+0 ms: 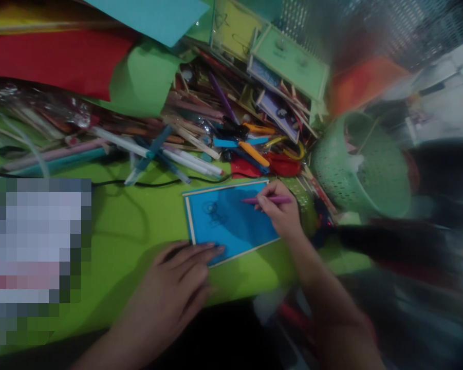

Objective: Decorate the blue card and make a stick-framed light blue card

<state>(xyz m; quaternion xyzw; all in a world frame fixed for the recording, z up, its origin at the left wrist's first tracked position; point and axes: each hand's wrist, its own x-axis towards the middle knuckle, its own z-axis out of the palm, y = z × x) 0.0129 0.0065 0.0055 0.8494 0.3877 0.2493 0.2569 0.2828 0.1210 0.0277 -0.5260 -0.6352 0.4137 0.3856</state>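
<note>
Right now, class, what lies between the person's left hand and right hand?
Part of the blue panel, partly shadowed, as the head view shows.

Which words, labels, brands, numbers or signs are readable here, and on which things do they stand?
No text can be read.
Blue card: a dark drawing, no readable words.
Green card: faint marks, too blurred.
Purple pen and white pens: any print is too small or blurred.
</note>
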